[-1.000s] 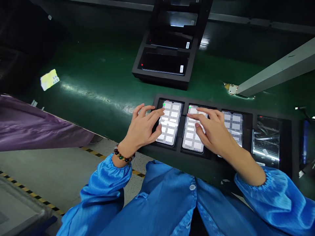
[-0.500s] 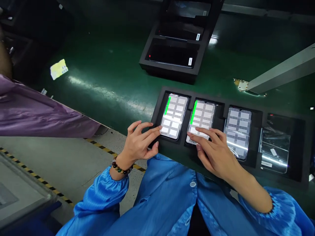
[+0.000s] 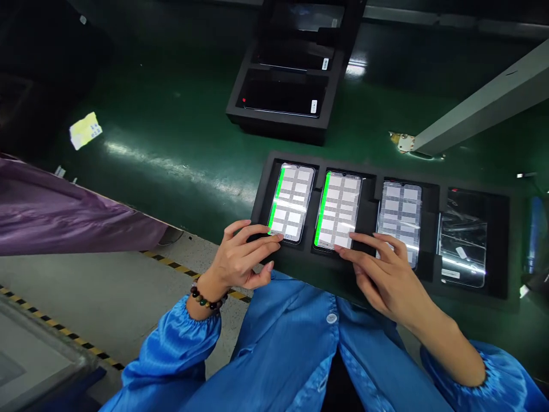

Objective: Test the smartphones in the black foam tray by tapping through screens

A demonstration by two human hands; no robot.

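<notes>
A black foam tray [image 3: 369, 166] on the green belt holds several phones side by side. The leftmost phone [image 3: 293, 200] and the second phone [image 3: 341, 209] show a lit grid with a green stripe down the left edge. My left hand [image 3: 244, 257] is open, fingertips touching the bottom left corner of the leftmost phone. My right hand [image 3: 381, 272] is open, fingers spread, fingertips at the bottom of the second phone. A third lit phone [image 3: 401, 214] lies right of it. A dark phone [image 3: 465, 240] under glossy film fills the last slot.
A second black tray [image 3: 278, 123] with dark phones lies farther up the green belt [image 3: 171, 114]. A yellow paper slip [image 3: 84, 130] lies at the left. A grey metal bar [image 3: 480, 109] slants in from the right. A purple sleeve [image 3: 64, 212] of another person is at the left.
Both hands slid from the top of the two left phones down to their bottom edges. A green stripe grew down the left edge of each screen.
</notes>
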